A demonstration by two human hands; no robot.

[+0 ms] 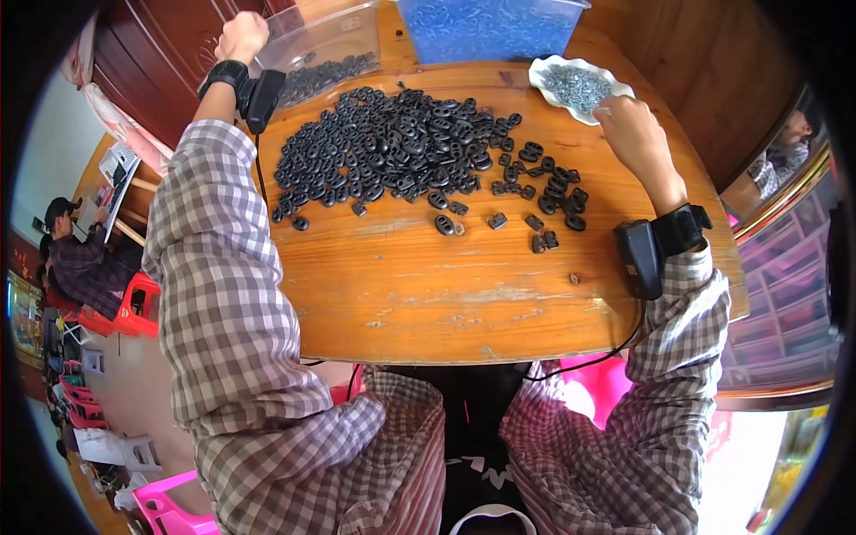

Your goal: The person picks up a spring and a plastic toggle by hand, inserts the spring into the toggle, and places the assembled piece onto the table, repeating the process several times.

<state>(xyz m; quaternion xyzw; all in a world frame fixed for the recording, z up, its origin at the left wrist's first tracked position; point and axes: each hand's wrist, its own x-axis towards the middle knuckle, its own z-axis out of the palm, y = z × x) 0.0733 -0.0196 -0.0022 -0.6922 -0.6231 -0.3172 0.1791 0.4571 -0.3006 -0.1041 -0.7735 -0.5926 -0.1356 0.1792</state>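
My left hand (242, 37) is raised at the far left, by the rim of a clear plastic bin (308, 36) that holds small black parts. Its fingers are curled closed, and whatever they hold is hidden. On the right, my right hand (631, 134) reaches to the near edge of a white scalloped dish (537, 69) full of small metal springs (575, 87). The fingers there are bent together, their tips mostly out of sight. Between the hands spreads a big heap of black oval two-hole cord locks (401, 138). Several loose black pieces (548, 192) lie to its right.
A bin of blue-looking small pieces (490, 31) stands at the back of the wooden table (428, 303). Cables run from the black devices (637, 259) on my wrists. At far left a person (85, 259) sits near a red stool (138, 303). A drawer cabinet (780, 276) stands at right.
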